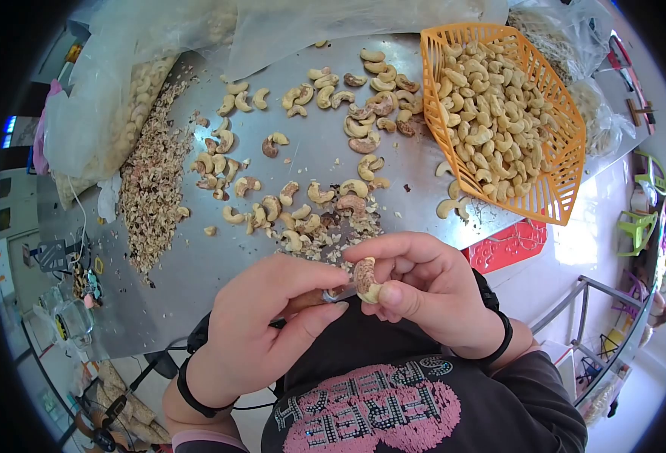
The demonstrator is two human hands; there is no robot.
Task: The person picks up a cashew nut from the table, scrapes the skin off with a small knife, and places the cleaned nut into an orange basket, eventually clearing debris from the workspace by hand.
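Note:
My left hand [269, 313] is closed around a small knife [330, 294] with a brownish handle and a pale blue band. Most of the handle is hidden by the fingers, and the blade is hard to make out. Between the thumb and fingers of my right hand [427, 291] is a cashew nut [365, 279], held upright, with brown skin still on much of it and a pale lower end. The knife's tip end is right beside the nut. Just beyond both hands, loose cashews [350, 204] and skin flakes lie on the metal table [265, 72].
An orange slatted basket [567, 200] full of pale cashews stands at the right. Along the left runs a heap of skin scraps [152, 189], beside a clear plastic bag of cashews [133, 113]. A red stool [510, 245] shows below the table's right edge.

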